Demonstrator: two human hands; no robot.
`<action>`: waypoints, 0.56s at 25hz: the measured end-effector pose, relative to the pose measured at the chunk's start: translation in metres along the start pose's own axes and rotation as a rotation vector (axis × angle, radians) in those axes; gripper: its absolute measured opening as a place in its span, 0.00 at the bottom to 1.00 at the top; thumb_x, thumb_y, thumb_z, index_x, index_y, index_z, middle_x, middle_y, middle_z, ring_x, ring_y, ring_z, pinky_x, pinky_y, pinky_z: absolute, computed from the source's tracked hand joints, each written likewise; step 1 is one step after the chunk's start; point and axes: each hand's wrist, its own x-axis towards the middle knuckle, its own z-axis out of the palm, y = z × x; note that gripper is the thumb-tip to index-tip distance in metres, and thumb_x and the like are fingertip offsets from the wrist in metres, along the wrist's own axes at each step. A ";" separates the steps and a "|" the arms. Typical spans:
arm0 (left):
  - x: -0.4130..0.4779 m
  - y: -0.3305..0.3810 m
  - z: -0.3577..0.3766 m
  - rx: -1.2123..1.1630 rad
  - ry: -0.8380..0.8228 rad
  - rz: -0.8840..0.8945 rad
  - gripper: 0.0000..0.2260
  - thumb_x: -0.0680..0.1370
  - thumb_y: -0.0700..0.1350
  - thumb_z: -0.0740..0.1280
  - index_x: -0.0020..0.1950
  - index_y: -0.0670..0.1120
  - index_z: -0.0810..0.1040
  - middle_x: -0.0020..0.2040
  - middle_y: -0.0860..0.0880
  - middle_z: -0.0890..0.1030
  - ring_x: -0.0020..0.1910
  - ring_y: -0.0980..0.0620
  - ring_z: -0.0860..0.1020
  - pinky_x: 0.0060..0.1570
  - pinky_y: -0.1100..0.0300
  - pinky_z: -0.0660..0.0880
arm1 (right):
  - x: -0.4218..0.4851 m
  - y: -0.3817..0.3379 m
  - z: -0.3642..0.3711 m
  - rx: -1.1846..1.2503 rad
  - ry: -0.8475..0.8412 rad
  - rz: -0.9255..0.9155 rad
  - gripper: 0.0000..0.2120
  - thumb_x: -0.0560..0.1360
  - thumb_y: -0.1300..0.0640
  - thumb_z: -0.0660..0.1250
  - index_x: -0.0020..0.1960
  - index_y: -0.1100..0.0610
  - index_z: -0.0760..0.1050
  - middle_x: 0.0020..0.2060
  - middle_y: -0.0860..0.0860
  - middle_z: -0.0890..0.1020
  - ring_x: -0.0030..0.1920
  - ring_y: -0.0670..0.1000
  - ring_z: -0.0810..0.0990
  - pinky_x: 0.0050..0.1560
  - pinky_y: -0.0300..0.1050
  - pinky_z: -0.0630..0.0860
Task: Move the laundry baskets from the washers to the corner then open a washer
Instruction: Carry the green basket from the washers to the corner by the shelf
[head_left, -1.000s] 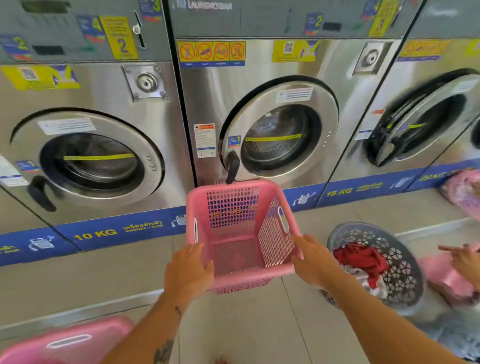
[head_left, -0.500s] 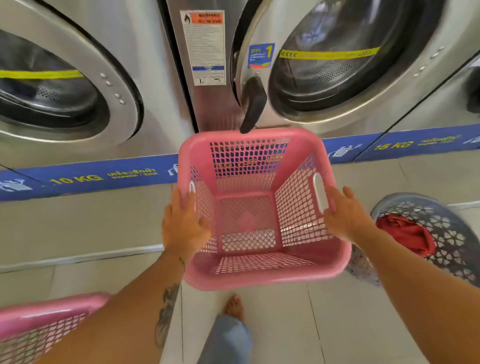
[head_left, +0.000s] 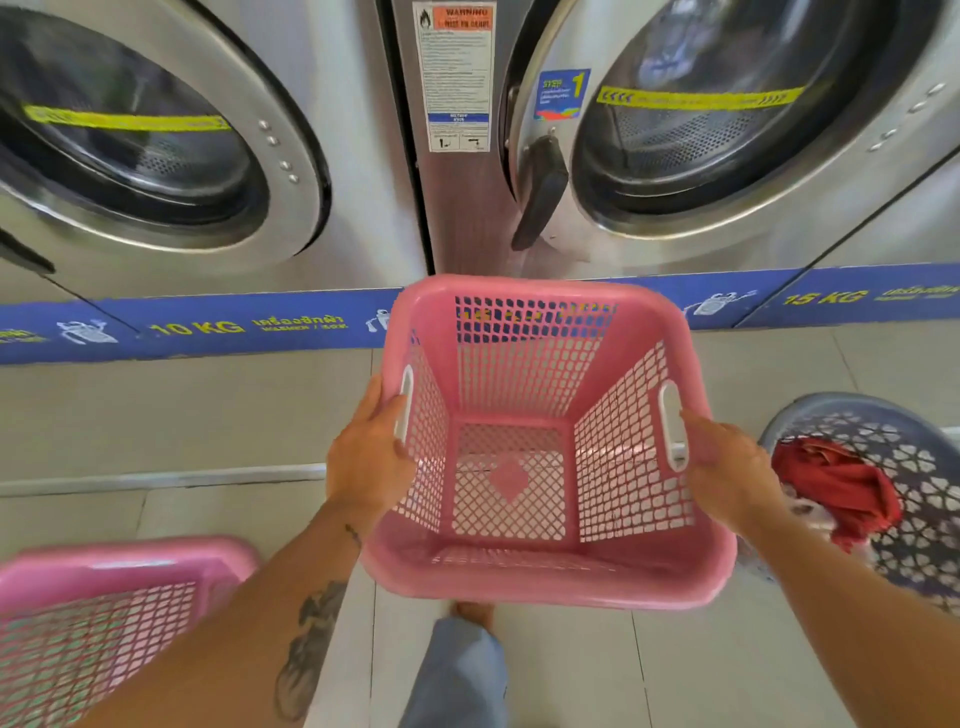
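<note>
An empty pink laundry basket (head_left: 540, 322) with mesh walls is held off the floor in front of two steel washers. My left hand (head_left: 366, 457) grips its left rim beside the white handle slot. My right hand (head_left: 727, 467) grips the right rim by the other handle slot. The right washer's round door (head_left: 737, 119) is closed, and its black handle (head_left: 540, 192) hangs just above the basket's far rim. The left washer's door (head_left: 156, 135) is closed too.
A second pink basket (head_left: 104, 613) stands at the lower left on the tiled floor. A grey round basket (head_left: 904, 467) holding red cloth sits at the right. A raised tiled step (head_left: 182, 410) runs below the washers' blue band. My leg and bare foot (head_left: 467, 639) are beneath the basket.
I have moved closer to the washers and the view has tilted down. Both hands slid along the pink basket's side rims toward its handle slots. The basket now tilts its opening toward me.
</note>
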 end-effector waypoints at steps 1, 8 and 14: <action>-0.020 -0.004 -0.001 -0.002 0.005 0.006 0.37 0.68 0.35 0.66 0.75 0.58 0.64 0.78 0.51 0.60 0.61 0.42 0.78 0.53 0.48 0.77 | -0.017 0.004 0.005 0.021 -0.004 -0.011 0.34 0.67 0.64 0.60 0.72 0.46 0.65 0.54 0.59 0.79 0.50 0.62 0.80 0.49 0.56 0.79; -0.160 -0.050 0.017 -0.016 -0.044 -0.071 0.36 0.70 0.34 0.64 0.75 0.55 0.60 0.70 0.49 0.67 0.49 0.45 0.79 0.44 0.51 0.82 | -0.124 0.039 0.060 0.083 -0.048 -0.069 0.35 0.67 0.62 0.60 0.72 0.41 0.64 0.47 0.53 0.80 0.38 0.55 0.80 0.34 0.50 0.80; -0.220 -0.090 0.046 -0.083 -0.068 -0.209 0.34 0.70 0.31 0.64 0.74 0.52 0.66 0.62 0.49 0.72 0.49 0.47 0.77 0.46 0.51 0.81 | -0.162 0.053 0.130 0.113 -0.038 -0.043 0.37 0.66 0.69 0.60 0.72 0.45 0.67 0.52 0.56 0.79 0.40 0.57 0.79 0.32 0.49 0.78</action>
